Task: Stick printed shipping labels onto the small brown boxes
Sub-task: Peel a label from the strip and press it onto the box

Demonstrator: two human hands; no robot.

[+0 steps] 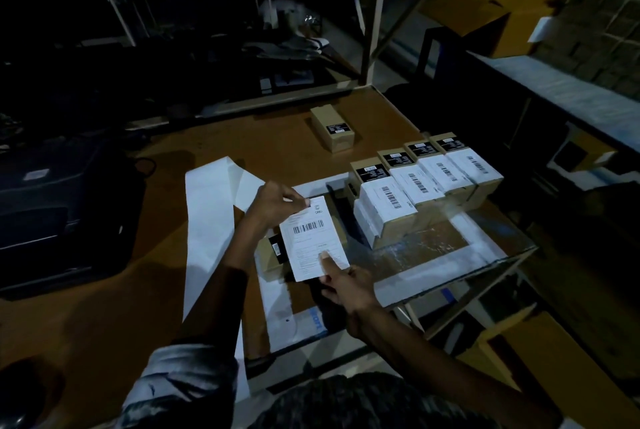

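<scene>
A printed shipping label (314, 238) is being held over a small brown box (273, 255) lying on the tabletop (277, 151), so that most of the box is being hidden beneath it. The label's upper corner is being pinched between thumb and fingers of the left hand (277, 202), while its lower edge is being gripped by the right hand (346, 285), the thumb being laid on the printed face and the fingers being curled underneath. A long strip of white backing paper (207, 221) is being left trailing across the tabletop to the left. Just to the right, a row of four labelled boxes (426, 183) is being kept side by side, touching one another. Farther back, a single box (332, 129) is being left well apart from the row.
</scene>
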